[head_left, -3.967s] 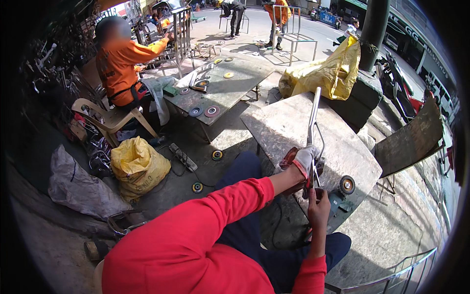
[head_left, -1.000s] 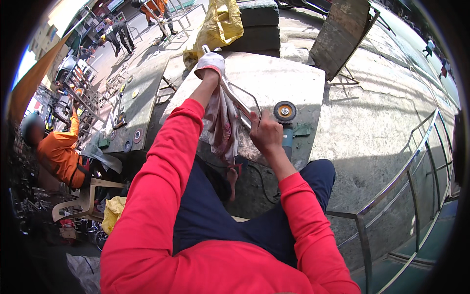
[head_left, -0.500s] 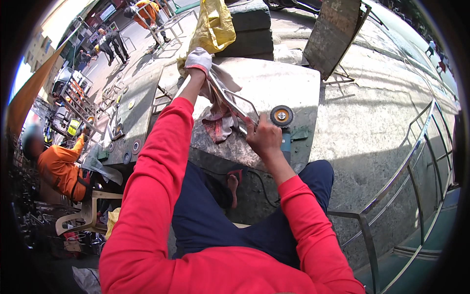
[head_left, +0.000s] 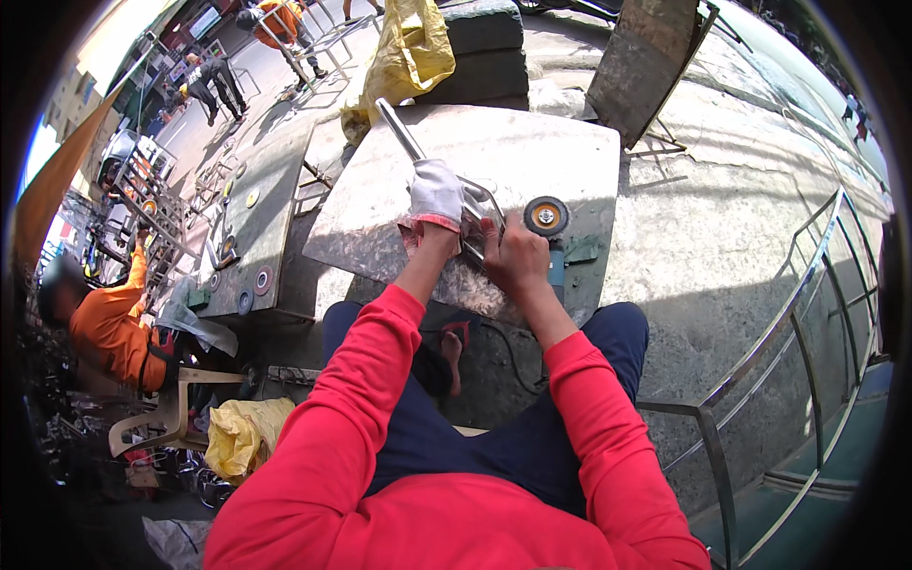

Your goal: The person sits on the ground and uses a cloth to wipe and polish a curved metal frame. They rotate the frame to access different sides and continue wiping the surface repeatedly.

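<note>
My left hand (head_left: 437,195), in a pale work glove with a red-edged cuff, is closed around a shiny metal tube (head_left: 400,129) with a thin bent rod (head_left: 489,195) beside it. A bit of red-and-white cloth (head_left: 409,239) shows under the glove; the rest is hidden. My bare right hand (head_left: 518,255) grips the tube's near end, fingers wrapped round it. Just right of that hand, an angle grinder (head_left: 557,266) with a round black-and-orange wheel (head_left: 546,217) lies on the pale worktable board (head_left: 560,142).
A yellow sack (head_left: 408,57) and a dark block (head_left: 475,62) stand beyond the board. A leaning panel (head_left: 646,66) is at far right, a curved metal railing (head_left: 760,356) nearer. On the left are a second table (head_left: 271,214), a plastic chair (head_left: 176,413) and a person in orange (head_left: 114,332).
My left hand has slid down the tube toward me, close to my right hand, uncovering the tube's far end. The cloth is now mostly hidden beneath it. My right hand has barely moved.
</note>
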Demonstrator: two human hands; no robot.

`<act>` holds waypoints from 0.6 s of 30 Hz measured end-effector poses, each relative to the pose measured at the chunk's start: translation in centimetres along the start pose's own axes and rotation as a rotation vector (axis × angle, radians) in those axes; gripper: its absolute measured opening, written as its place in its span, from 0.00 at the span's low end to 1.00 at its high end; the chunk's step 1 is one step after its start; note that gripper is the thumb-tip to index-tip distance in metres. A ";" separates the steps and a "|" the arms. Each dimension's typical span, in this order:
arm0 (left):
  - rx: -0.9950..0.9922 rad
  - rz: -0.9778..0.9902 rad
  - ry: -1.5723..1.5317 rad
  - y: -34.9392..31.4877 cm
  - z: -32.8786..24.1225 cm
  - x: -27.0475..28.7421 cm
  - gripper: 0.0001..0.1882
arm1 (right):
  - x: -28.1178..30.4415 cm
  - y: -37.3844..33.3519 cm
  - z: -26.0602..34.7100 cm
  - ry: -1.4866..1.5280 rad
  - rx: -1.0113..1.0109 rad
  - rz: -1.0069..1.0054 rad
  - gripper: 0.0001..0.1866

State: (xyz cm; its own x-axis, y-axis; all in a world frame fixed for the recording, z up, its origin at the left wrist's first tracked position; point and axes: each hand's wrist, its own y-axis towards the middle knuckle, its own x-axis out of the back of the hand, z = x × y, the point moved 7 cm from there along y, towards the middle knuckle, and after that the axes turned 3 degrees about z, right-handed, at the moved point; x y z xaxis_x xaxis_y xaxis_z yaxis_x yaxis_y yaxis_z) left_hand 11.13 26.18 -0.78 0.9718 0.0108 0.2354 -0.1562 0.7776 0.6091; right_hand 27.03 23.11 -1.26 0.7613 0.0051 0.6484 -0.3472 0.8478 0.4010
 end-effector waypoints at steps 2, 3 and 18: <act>0.093 0.054 -0.920 -1.7 2.0 -0.3 0.01 | 0.0 -0.2 0.2 0.001 0.033 0.004 0.23; 0.125 0.091 -1.464 -2.3 2.9 -1.1 0.02 | -0.3 -0.3 0.4 0.001 0.043 0.026 0.23; 0.000 0.211 -0.981 11.2 3.6 -14.2 0.07 | -1.6 -1.0 1.6 -0.014 0.079 0.079 0.27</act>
State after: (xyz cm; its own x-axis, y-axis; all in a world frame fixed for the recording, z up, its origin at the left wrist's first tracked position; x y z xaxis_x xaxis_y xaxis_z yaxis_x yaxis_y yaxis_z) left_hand -5.07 32.45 5.39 0.3488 -0.3746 0.8591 -0.3085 0.8197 0.4827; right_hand 25.25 21.42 -1.70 0.7225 0.0623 0.6885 -0.4479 0.8008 0.3976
